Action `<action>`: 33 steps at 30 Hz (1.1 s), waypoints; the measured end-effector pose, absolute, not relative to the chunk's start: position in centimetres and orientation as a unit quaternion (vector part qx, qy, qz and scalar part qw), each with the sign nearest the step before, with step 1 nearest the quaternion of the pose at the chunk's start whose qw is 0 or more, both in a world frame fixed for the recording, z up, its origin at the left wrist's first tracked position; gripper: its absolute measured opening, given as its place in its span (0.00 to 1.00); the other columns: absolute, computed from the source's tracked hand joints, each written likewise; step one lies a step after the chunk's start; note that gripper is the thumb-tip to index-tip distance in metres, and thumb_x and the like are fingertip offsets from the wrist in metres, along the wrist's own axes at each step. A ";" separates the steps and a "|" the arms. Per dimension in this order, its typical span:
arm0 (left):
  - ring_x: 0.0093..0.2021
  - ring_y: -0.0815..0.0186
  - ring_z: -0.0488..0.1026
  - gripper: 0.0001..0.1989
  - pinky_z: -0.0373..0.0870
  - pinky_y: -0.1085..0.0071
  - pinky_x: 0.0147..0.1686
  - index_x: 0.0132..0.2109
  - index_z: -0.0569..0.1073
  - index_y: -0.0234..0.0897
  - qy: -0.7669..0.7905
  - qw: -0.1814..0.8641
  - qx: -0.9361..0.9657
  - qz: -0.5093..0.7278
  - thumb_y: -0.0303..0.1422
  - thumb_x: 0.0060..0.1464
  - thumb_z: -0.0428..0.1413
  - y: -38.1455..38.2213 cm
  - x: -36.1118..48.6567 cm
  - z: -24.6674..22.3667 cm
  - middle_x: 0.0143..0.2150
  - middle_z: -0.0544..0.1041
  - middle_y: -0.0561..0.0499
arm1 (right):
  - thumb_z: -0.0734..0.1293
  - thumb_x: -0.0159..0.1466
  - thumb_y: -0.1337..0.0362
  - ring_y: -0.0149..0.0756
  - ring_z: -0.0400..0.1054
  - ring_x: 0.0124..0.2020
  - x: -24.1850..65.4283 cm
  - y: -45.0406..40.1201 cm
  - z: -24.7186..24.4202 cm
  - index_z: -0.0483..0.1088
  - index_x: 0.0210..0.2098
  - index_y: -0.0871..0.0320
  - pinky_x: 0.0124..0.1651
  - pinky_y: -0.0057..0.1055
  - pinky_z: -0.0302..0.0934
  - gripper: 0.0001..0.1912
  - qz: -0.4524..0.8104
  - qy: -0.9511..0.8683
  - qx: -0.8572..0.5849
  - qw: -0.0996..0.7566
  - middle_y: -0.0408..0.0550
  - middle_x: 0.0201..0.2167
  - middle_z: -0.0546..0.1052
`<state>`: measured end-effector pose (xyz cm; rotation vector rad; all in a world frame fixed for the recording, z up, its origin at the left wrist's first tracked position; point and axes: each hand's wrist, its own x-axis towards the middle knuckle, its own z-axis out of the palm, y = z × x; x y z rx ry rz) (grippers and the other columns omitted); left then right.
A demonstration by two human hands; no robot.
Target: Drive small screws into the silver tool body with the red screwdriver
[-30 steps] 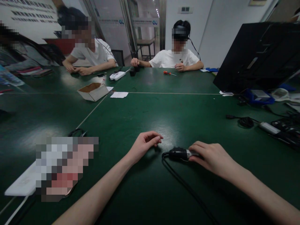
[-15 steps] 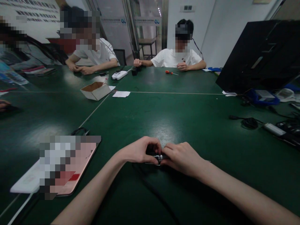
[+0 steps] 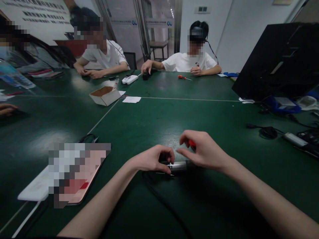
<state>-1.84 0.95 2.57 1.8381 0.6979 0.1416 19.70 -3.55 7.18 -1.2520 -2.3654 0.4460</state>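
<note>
Pinching silver-blk cyl [image 3: 178, 166] w/ L fingers [image 3: 170, 153], R fingers [image 3: 184, 135] curled round red obj [image 3: 192, 144]

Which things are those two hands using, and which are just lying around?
Seem in use:
- silver-and-black tool, in the left hand
- red thing, showing inside the curled right hand

Just lying around:
- open box
- orange-handled screwdriver
- coiled black cable

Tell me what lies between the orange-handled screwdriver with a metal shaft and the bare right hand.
In the head view, just glossy green tabletop and the thin pale seam crossing it, between the screwdriver and right hand.
</note>
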 end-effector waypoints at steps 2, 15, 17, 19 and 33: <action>0.32 0.69 0.65 0.13 0.59 0.75 0.31 0.36 0.73 0.34 0.296 0.557 0.774 0.058 0.28 0.42 0.66 0.9 -1.8 2.5 0.33 0.70 0.55 | 0.64 0.61 0.69 0.25 0.58 0.25 20.1 -3.2 9.3 0.61 0.35 0.58 0.27 0.23 0.53 0.05 0.206 -0.807 -0.454 0.316 0.38 0.27 0.64; 0.38 0.66 0.68 0.12 0.63 0.72 0.39 0.39 0.74 0.34 0.255 0.567 0.781 0.061 0.30 0.46 0.66 1.1 -2.0 2.0 0.37 0.72 0.53 | 0.67 0.63 0.71 0.32 0.69 0.43 21.1 -4.7 13.2 0.60 0.43 0.55 0.42 0.30 0.69 0.12 0.446 -0.733 -0.321 0.401 0.43 0.42 0.70; 0.40 0.65 0.68 0.12 0.63 0.70 0.42 0.40 0.74 0.35 0.251 0.568 0.782 0.059 0.30 0.47 0.65 1.2 -2.1 2.0 0.39 0.73 0.52 | 0.69 0.63 0.67 0.31 0.71 0.40 20.8 -4.7 12.7 0.60 0.43 0.55 0.38 0.28 0.69 0.13 0.405 -0.757 -0.344 0.379 0.43 0.41 0.72; 0.40 0.65 0.69 0.12 0.63 0.71 0.41 0.39 0.74 0.35 0.251 0.565 0.783 0.062 0.29 0.46 0.66 1.2 -2.1 2.0 0.38 0.73 0.53 | 0.71 0.61 0.64 0.29 0.71 0.32 20.5 -4.5 12.2 0.60 0.42 0.56 0.32 0.26 0.67 0.16 0.328 -0.786 -0.382 0.359 0.42 0.38 0.74; 0.40 0.65 0.69 0.11 0.64 0.71 0.41 0.38 0.75 0.35 0.254 0.567 0.781 0.070 0.26 0.45 0.66 1.2 -2.0 1.9 0.37 0.74 0.54 | 0.67 0.64 0.68 0.25 0.66 0.30 19.3 -3.6 10.6 0.58 0.42 0.57 0.32 0.22 0.61 0.12 0.234 -0.849 -0.353 0.316 0.40 0.34 0.70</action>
